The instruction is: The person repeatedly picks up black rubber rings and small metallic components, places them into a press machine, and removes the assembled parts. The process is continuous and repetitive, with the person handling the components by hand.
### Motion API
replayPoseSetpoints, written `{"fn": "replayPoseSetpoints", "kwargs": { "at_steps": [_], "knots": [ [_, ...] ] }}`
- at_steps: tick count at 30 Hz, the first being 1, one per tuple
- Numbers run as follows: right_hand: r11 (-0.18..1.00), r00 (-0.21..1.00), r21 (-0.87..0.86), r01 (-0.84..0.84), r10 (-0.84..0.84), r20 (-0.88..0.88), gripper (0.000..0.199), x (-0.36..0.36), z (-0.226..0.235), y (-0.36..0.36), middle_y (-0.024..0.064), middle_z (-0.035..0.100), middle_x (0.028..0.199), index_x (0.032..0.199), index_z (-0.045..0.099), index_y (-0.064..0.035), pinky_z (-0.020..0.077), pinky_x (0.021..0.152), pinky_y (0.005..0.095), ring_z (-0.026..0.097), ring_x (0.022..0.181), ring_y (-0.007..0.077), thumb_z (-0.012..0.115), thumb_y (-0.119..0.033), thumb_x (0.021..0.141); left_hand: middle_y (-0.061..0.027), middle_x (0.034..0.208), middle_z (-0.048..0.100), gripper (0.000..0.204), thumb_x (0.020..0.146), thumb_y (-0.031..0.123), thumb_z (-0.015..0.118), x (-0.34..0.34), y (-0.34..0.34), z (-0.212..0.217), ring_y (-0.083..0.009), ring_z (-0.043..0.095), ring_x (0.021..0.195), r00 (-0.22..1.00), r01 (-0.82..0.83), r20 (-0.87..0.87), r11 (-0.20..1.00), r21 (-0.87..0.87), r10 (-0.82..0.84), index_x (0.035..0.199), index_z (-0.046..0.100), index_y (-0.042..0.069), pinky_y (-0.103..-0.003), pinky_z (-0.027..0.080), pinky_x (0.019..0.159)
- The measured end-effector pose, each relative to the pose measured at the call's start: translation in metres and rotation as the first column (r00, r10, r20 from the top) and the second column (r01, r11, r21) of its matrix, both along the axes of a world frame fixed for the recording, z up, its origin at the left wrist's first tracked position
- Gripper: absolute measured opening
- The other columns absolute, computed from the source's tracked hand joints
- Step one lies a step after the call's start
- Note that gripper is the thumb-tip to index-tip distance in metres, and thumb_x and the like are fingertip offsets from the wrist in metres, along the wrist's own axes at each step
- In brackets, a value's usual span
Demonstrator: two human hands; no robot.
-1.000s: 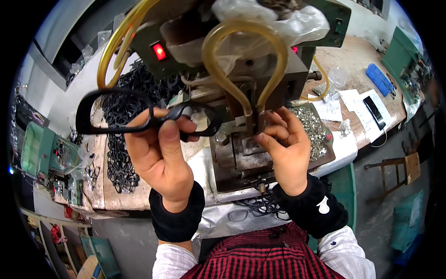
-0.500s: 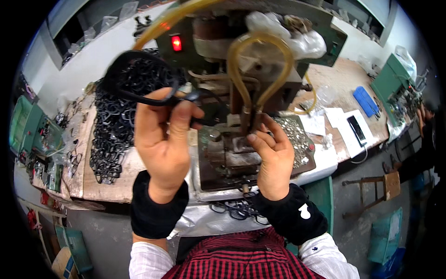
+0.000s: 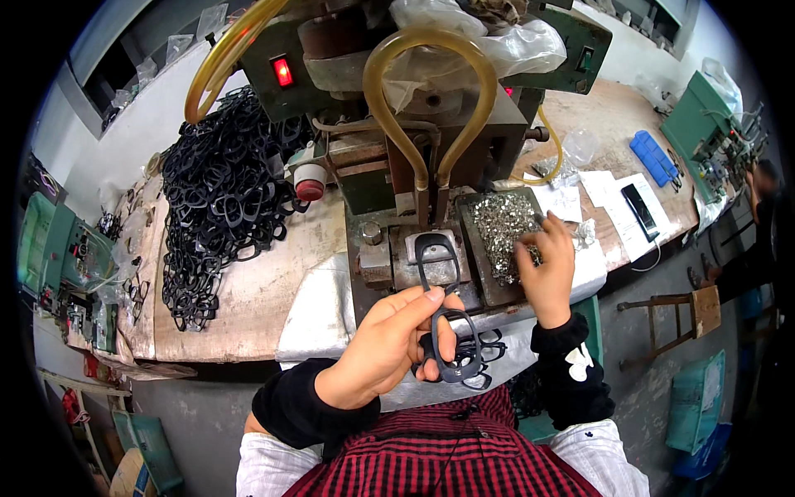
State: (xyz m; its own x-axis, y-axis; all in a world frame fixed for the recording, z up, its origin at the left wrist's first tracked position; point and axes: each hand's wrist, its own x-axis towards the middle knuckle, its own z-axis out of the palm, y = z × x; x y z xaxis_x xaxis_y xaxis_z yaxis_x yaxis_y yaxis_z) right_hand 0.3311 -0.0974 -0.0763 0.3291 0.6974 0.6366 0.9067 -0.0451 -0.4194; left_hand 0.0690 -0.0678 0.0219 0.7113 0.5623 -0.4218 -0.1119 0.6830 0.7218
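Observation:
My left hand (image 3: 393, 340) is closed on a black eyeglass frame (image 3: 460, 373), thumb on top near its bridge. One rim of the frame reaches over the small metal block (image 3: 411, 248) of the bench machine (image 3: 476, 153); the other rim hangs toward me. Right of the block lies a dark tray (image 3: 489, 292) of small shiny metal pieces (image 3: 503, 228). My right hand (image 3: 551, 273) hovers at the tray's right side, its fingers bent and apart; I see nothing held in them. A looped yellowish tube (image 3: 431, 37) runs down to metal pipes above the block.
A large heap of black eyeglass frames (image 3: 219, 190) covers the left of the bench, near a red button (image 3: 310, 186). More frames (image 3: 490, 348) lie at the front edge. A phone (image 3: 638, 211) and blue case (image 3: 654, 157) sit right. A wooden stool (image 3: 704, 308) stands beyond.
My left hand has come down and to the right with the eyeglass frame, over the block. My right hand has left the pipes and moved right to the tray.

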Motion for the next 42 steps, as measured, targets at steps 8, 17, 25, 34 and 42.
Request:
{"fn": "replayPoseSetpoints", "kwargs": {
  "at_steps": [8,17,25,34,42],
  "knots": [
    [0.947,0.936,-0.108,-0.302,0.316,0.154,0.018,-0.015,0.001,0.013,0.0166,0.062,0.118,0.091,0.067,-0.0043,0.048,0.093,0.0465,0.056,0.117,0.0381,0.073,-0.007,0.074,-0.0088,0.062,0.062,0.038,0.107,0.032,0.044,0.005,-0.006,-0.002,-0.0137,0.052,0.04,0.994,-0.103,-0.034,0.991,-0.08,0.1,0.111,0.063,-0.001,-0.022,0.042,0.036],
    [0.989,0.986,0.116,-0.093,0.107,-0.126,0.016,-0.009,-0.002,0.021,0.0132,0.069,0.091,0.1,0.07,-0.0015,0.0498,0.078,0.0362,0.065,0.086,0.0294,0.069,-0.001,0.084,-0.0108,0.091,0.071,0.025,0.104,0.025,0.056,-0.043,-0.011,-0.055,-0.0136,0.068,0.074,0.998,-0.041,0.057,0.911,0.411,0.019,0.111,0.062,0.002,-0.025,0.053,0.063],
    [0.986,0.914,0.05,-0.157,0.164,-0.37,0.012,-0.02,0.008,0.008,0.0129,0.071,0.091,0.093,0.073,0.0006,0.0499,0.081,0.0336,0.066,0.087,0.0261,0.069,0.001,0.082,-0.0087,0.097,0.066,0.01,0.082,0.002,0.067,-0.17,0.154,-0.092,-0.0309,0.059,0.09,0.305,0.339,0.159,-0.263,0.903,0.939,0.091,0.066,0.005,-0.039,0.044,0.083],
    [0.992,0.781,0.033,-0.118,0.113,-0.614,0.011,-0.012,-0.001,0.001,0.0055,0.071,0.086,0.094,0.071,0.0032,0.0493,0.076,0.0257,0.064,0.082,0.0127,0.07,0.001,0.084,-0.0134,0.103,0.06,0.044,0.081,0.009,0.063,-0.152,0.271,-0.133,-0.0334,0.058,0.093,-0.023,0.859,0.007,0.016,0.512,1.0,0.124,0.063,0.017,-0.04,0.052,0.076],
    [0.906,0.564,0.171,-0.387,0.379,-0.734,0.014,-0.045,0.059,-0.01,0.006,0.07,0.091,0.095,0.067,0.0023,0.0503,0.081,0.0251,0.064,0.086,0.0127,0.072,0.003,0.081,-0.013,0.089,0.058,0.029,0.074,0.015,0.076,-0.152,0.172,-0.114,-0.0347,0.057,0.087,0.262,0.718,-0.131,-0.102,0.688,0.956,0.094,0.058,0.005,-0.044,0.048,0.07]
  ]
}}
